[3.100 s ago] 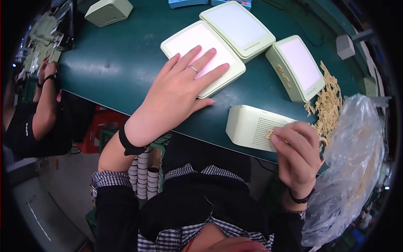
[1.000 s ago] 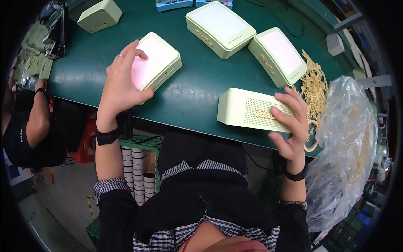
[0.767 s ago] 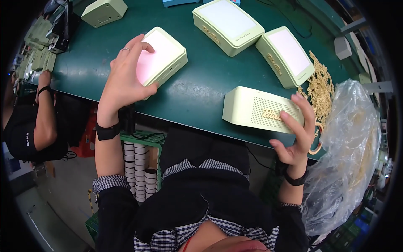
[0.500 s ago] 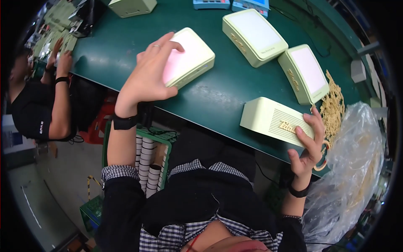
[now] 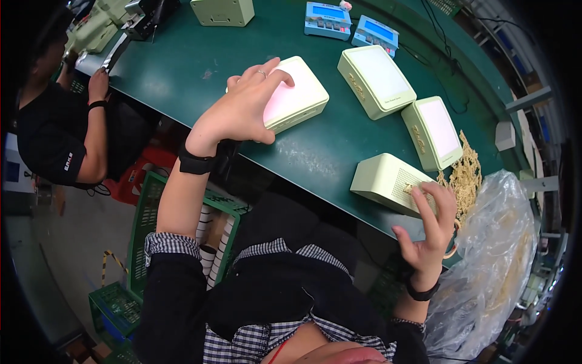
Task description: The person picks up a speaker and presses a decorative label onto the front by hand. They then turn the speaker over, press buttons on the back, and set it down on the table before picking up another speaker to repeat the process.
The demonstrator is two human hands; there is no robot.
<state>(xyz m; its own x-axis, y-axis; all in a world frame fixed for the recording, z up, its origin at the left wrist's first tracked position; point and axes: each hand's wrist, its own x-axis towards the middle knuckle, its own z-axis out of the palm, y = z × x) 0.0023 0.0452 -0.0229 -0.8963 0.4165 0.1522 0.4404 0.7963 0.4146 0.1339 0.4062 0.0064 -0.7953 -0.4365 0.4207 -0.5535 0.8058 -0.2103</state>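
Note:
My left hand [image 5: 242,106] grips a pale green box with a pinkish-white top [image 5: 297,97] on the green table [image 5: 182,67], fingers over its left end. My right hand [image 5: 427,227] rests with its fingertips on the near right end of another pale green box [image 5: 385,182], which stands on its side with a perforated face, at the table's front edge. Two more flat pale green boxes [image 5: 376,79] [image 5: 433,130] lie beyond it.
A heap of small tan pieces [image 5: 464,176] and a clear plastic bag [image 5: 497,255] sit at the right. Two blue devices [image 5: 327,19] and another green box [image 5: 223,10] lie at the far edge. Another person [image 5: 57,133] sits at the left. Green crates [image 5: 145,230] stand below.
My left hand has drawn one flat box away from the others to the left and keeps hold of it. My right hand has slid to the end of the standing box.

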